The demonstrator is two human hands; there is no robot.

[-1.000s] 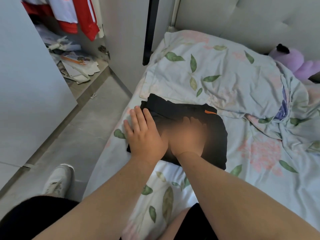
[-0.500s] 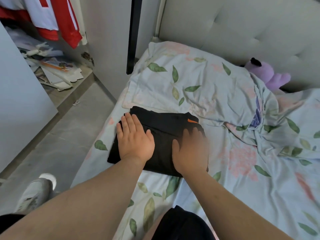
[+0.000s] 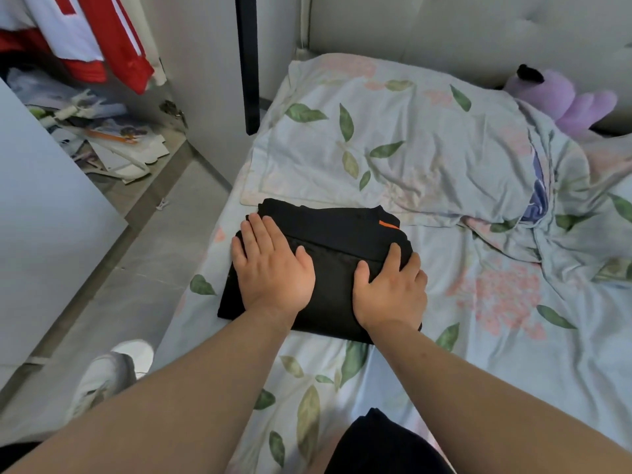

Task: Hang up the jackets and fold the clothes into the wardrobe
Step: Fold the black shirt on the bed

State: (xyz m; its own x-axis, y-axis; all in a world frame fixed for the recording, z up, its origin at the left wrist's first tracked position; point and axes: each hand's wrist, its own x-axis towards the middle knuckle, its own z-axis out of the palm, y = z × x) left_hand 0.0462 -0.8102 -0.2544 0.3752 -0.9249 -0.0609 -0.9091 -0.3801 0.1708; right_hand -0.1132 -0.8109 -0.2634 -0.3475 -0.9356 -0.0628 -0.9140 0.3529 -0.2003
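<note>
Pressing black garment (image 3: 342, 230), left hand (image 3: 273, 271) and right hand (image 3: 390, 292), fingers (image 3: 260, 234) flat.

The folded garment (image 3: 342, 248) is plain black, with 1 small orange tab (image 3: 388, 224). The bed sheet (image 3: 513, 364) is pale blue, printed with green leaves and pink blossoms, and the pillow (image 3: 410, 138) carries the same print. The plush toy (image 3: 578, 104) is lilac with a black tuft. The wardrobe (image 3: 205, 80) is pale grey. The jacket (image 3: 116, 59) in it is red and white with white stripes. The floor (image 3: 143, 285) is grey, the shoe (image 3: 109, 374) white, and the headboard (image 3: 444, 25) off-white.
</note>
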